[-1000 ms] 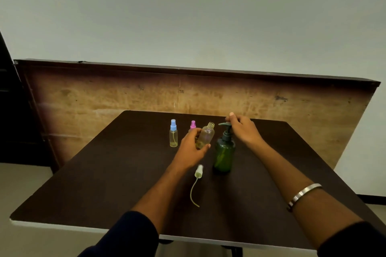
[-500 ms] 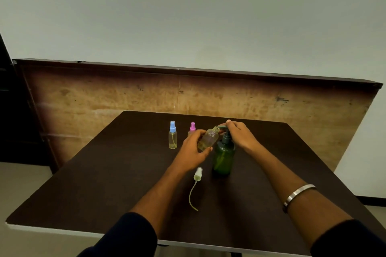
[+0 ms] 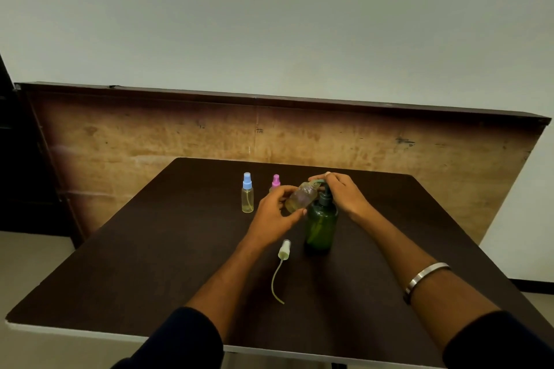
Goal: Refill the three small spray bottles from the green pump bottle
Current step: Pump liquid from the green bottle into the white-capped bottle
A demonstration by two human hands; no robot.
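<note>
Left hand (image 3: 274, 213) grips uncapped spray bottle (image 3: 300, 196), tilted, mouth at pump spout, frame centre | right hand (image 3: 341, 192) curled on green pump bottle (image 3: 320, 226) head | 2 capped bottles (image 3: 247, 193) behind-left

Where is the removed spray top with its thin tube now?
In the head view the spray top lies flat on the dark table, just left of the green pump bottle and nearer the person than the left hand.
</note>
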